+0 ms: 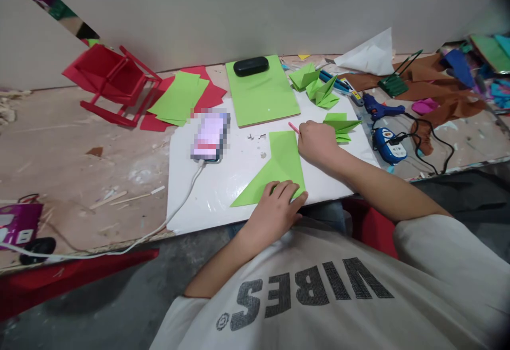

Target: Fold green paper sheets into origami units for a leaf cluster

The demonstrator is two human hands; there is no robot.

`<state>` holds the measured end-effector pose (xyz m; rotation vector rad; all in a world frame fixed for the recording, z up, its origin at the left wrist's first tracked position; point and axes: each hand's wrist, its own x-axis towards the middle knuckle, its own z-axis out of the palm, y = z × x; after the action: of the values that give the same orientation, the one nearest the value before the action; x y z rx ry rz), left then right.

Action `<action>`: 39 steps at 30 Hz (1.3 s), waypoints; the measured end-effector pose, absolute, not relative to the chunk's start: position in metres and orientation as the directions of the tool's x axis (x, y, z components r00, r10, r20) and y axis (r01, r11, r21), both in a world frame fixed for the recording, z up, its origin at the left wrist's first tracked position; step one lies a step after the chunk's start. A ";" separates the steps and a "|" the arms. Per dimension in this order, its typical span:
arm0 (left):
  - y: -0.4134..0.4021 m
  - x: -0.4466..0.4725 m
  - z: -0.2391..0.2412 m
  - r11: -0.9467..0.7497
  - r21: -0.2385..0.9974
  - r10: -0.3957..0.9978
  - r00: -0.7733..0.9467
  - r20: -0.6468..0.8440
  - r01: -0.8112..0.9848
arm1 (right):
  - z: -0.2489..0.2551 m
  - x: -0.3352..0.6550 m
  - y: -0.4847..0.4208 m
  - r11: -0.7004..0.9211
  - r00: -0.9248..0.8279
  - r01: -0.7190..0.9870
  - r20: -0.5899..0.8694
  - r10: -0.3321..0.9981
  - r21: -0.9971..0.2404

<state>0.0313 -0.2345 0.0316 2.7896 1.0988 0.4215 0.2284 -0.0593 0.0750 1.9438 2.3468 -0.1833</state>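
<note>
A partly folded green paper (pixel 279 167) lies on a white board (pixel 223 190). My left hand (pixel 277 206) lies flat on the paper's lower corner with its fingers spread. My right hand (pixel 316 143) is closed round a pink pencil (pixel 294 127) and rests at the paper's upper right edge. Folded green paper pieces (pixel 342 125) lie just right of my right hand.
A phone (pixel 210 136) on a white cable lies left of the paper. Behind it are a green pad (pixel 261 97) with a black case (pixel 251 66), more folded green shapes (pixel 314 85), green and red sheets (pixel 179 97), a red paper chair (pixel 113 82), a blue glue gun (pixel 378 108) and a power strip (pixel 389 145).
</note>
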 end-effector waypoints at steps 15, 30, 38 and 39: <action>-0.094 -0.003 0.073 -0.641 0.123 0.764 0.645 0.004 0.758 | 0.069 0.268 -0.062 0.376 -0.384 0.891 0.019 0.923 -0.254; -0.044 -0.146 0.065 -0.086 0.191 0.993 0.067 0.101 0.978 | 0.063 0.266 -0.066 0.460 -0.474 0.855 -0.004 0.880 -0.238; -0.045 -0.157 0.060 -0.239 0.261 0.949 0.168 0.268 0.935 | 0.060 0.271 -0.064 0.458 -0.473 0.851 0.003 0.881 -0.257; -0.045 -0.157 0.061 -0.234 0.254 0.951 0.167 0.262 0.938 | 0.059 0.271 -0.064 0.457 -0.472 0.850 0.006 0.881 -0.261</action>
<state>-0.1572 -0.0449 0.0605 2.3742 1.9232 0.5749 0.2708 -0.0637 0.0595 1.6743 2.7990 -0.3662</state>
